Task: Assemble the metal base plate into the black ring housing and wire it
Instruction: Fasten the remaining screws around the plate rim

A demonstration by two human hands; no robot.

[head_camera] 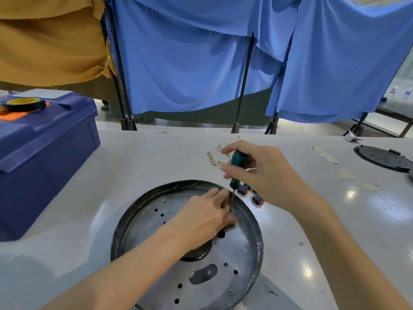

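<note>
Metal base plate [228, 260]: dull grey disc, round holes and one oblong slot punched in it. It sits inside the black ring housing [253, 222], glossy raised rim, on the white table [134, 166] at my 6 o'clock.

L hand [205, 218] lies on the plate, fingertips bent at the plate's 1 o'clock beside the shaft tip. Can't tell if they pinch anything.

R hand [261, 173] grips the screwdriver [237, 166], teal handle w/ thin steel shaft, approx. upright, tip down at the plate edge.

Two black/red rocker switches [243, 190] just outside the rim at 2 o'clock. Thin clear wires w/ brass terminals [213, 156] at 12. Blue plastic box [44, 153] at 9, tape roll [24, 104] on top. Black round cover [380, 157] at 3.
</note>
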